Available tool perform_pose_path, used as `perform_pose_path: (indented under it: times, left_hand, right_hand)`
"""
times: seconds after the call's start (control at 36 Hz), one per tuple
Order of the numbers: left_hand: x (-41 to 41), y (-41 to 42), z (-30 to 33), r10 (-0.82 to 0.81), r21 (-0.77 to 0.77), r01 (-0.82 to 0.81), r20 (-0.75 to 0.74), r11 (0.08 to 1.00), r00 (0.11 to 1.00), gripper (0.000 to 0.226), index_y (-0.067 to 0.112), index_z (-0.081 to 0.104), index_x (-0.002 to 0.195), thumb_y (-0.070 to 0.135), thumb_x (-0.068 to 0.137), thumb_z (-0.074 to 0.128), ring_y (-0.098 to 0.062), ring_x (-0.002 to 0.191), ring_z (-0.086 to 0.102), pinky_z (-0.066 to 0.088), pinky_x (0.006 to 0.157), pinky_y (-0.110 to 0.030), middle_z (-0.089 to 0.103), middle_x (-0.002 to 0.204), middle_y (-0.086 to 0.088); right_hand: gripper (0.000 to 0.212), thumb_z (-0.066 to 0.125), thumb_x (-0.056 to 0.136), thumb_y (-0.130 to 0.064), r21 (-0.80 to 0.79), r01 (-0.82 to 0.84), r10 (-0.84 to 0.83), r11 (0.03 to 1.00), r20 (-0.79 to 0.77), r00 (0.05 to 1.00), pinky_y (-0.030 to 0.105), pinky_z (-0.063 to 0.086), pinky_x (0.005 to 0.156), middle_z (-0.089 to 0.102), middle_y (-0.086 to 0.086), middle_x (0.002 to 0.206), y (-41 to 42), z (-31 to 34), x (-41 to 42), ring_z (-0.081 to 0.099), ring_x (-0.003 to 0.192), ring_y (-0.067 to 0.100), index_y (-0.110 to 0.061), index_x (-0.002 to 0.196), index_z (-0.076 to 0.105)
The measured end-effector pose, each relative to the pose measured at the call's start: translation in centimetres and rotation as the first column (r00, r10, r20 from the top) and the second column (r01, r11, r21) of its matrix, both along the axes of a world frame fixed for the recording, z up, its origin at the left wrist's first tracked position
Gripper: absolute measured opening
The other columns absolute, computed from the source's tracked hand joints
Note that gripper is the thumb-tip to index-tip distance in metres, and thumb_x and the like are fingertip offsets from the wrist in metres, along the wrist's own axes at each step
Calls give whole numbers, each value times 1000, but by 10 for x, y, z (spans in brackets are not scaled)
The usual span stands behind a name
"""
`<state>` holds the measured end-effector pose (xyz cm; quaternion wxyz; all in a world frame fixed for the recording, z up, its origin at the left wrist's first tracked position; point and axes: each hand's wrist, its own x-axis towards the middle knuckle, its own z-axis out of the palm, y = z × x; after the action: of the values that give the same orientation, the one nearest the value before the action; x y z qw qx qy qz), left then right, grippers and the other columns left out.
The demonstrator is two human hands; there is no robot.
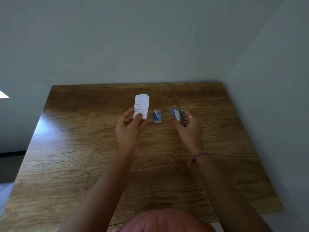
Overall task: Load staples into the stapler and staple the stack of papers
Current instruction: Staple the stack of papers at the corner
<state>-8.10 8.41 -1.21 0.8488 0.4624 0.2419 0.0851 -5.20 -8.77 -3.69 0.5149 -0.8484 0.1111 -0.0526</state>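
- Two hands work above a wood-grain tabletop (83,164) set against a pale wall; we see a small blue staple box (157,116) lying flat between them, touched by neither.
- Our left hand (129,126) pinches the lower end of the stack of papers (141,106): short, ruled white slips with some handwriting, standing upright.
- Our right hand (188,127) grips the blue stapler (178,116), which seems hinged open, though it is blurred.
- A pink cord (199,156) circles the right wrist.
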Motion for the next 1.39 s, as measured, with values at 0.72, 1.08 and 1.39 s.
perform_pose_path:
  times: [0.72, 1.08, 1.39]
  left_hand:
    - [13, 18, -70, 100, 558, 23, -188, 829, 977, 6, 27, 66, 89, 23, 86, 70, -18, 95, 68, 56, 85, -42, 69, 102, -2]
    - [12, 15, -67, 59, 566, 43, -161, 823, 985, 7, 20, 66, 86, 19, 84, 73, -15, 81, 71, 60, 66, -29, 67, 101, -9]
    - [11, 16, -68, 46, 608, 59, -156, 792, 987, 13, 16, 66, 97, 21, 86, 71, -3, 63, 67, 60, 61, -32, 66, 96, -8]
  right_hand:
    - [43, 63, 84, -42, -384, 143, -124, 912, 75, 989, 23, 39, 64, 59, 3, 97, 14, -45, 37, 57, 85, 16, -17, 120, 64]
    - [55, 63, 84, -47, -398, 139, -110, 907, 97, 989, 26, 41, 74, 55, 3, 106, 15, -50, 35, 52, 95, 16, -16, 129, 56]
    - [58, 64, 82, -49, -389, 137, -109, 911, 93, 990, 25, 39, 71, 54, 4, 104, 14, -52, 34, 43, 88, 9, -18, 130, 55]
